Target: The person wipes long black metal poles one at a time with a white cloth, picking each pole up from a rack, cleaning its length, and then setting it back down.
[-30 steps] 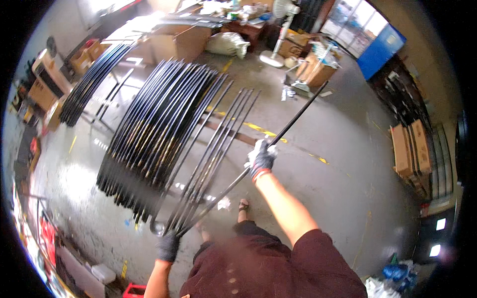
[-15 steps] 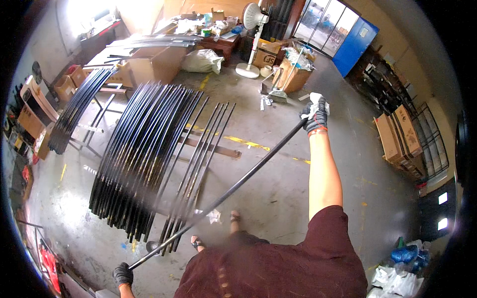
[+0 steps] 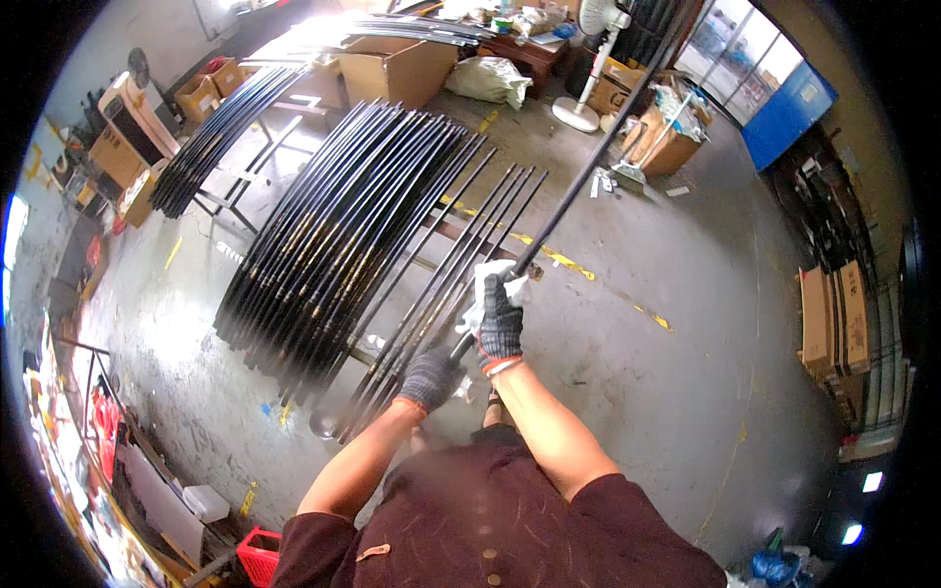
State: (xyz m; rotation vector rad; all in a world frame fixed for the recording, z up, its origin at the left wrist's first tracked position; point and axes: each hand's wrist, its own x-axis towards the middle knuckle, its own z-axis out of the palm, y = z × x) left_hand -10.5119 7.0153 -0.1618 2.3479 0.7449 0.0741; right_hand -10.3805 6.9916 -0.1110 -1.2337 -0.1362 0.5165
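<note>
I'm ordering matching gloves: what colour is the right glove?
The right glove is dark grey with an orange-red cuff edge, best seen in the head view.

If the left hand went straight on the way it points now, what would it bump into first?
Probably the right hand, which holds a white cloth on the same dark rod just ahead of the left hand. With only one view, depth is hard to judge.

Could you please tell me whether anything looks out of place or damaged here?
Yes, slightly: white scraps lie loose on the floor near the carton, like stray litter, and the yellow line looks worn and broken. The held rod shows no obvious damage.
</note>
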